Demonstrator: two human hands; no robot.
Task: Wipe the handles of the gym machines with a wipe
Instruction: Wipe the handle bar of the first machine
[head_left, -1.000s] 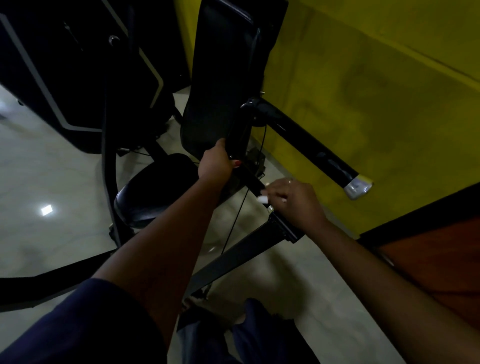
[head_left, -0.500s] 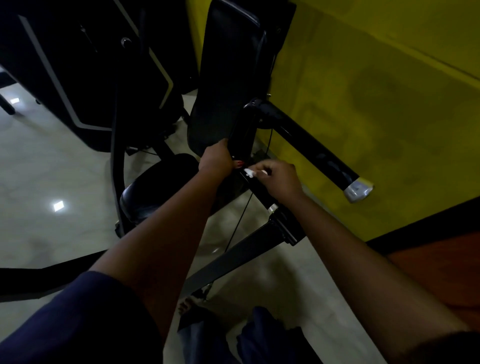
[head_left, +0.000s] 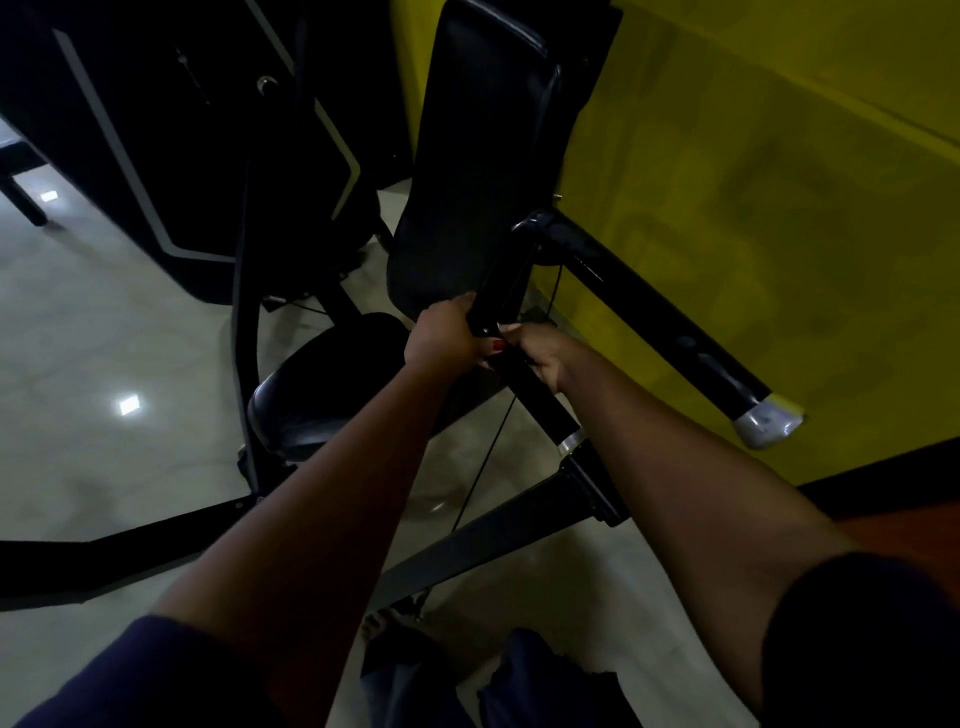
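Steadying the black tubular machine handle (head_left: 537, 402), fingers of the left hand (head_left: 441, 338) clamp its upper end. The right hand (head_left: 537, 356) curls round just below, with the wipe hidden, probably beneath. Best to twist while sliding downward.

Right of the grip, a glossy black metal bar (head_left: 649, 322); below it, a matt black handle (head_left: 535, 395) with a shiny metal collar (head_left: 570, 441); polished floor (head_left: 130, 338).

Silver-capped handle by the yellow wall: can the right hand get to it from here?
Probably yes. The right hand grips the nearer handle, and the silver-capped handle runs right beside it on that same side, with an open gap between them. It would have to let go first.
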